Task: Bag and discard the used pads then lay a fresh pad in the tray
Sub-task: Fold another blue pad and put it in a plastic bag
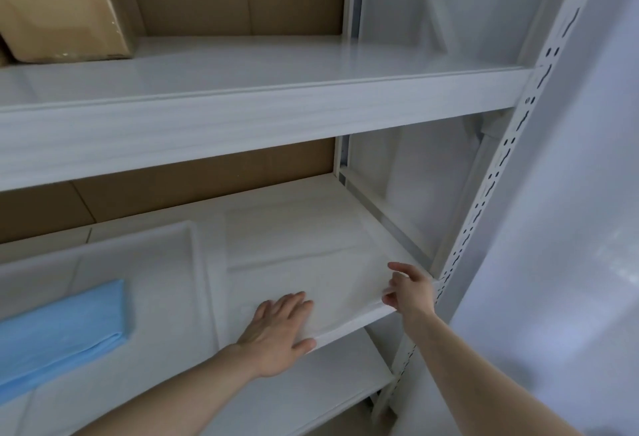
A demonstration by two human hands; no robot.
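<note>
Two shelves visible; lower shelf point(345, 200) carries everything relevant. White tray point(193, 263) at left, holding folded blue pad point(69, 318). Stack of white fresh pads point(304, 263) just right of tray, long axis apparently running front to back, near edge at shelf lip. Left hand point(276, 328) flat on near edge, fingers straight, grip holding nothing. Right hand point(409, 292) at near-right corner, grip narrow, pinching pad edge. Likely next: lift leftward toward tray.

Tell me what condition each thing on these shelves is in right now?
White pad stack: folded, flat on the shelf.
Left hand: flat on the stack.
Right hand: pinching the stack's right edge.
Tray: holds a blue pad.
Blue pad: folded.
Cardboard box: closed.
</note>
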